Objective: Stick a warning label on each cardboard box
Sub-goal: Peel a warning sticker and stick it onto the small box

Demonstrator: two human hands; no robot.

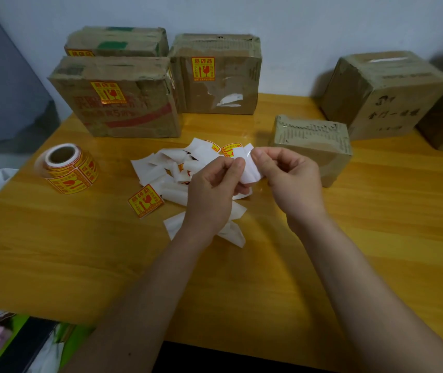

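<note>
Hands, left (212, 189) & right (287, 179), pinch white backing strip (251, 170); yellow/red warning labels' text unreadable.

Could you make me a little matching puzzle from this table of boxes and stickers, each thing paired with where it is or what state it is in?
Things:
1. label roll
2. small taped box
3. box with red print
4. white paper piece

Places or states:
A. pinched between both hands
B. already bears a yellow label
C. standing on end at the table's left
D. no label showing, just beyond the right hand

Pairs: 1-C, 2-D, 3-B, 4-A. The left hand and the right hand both pinch the white piece.
</note>
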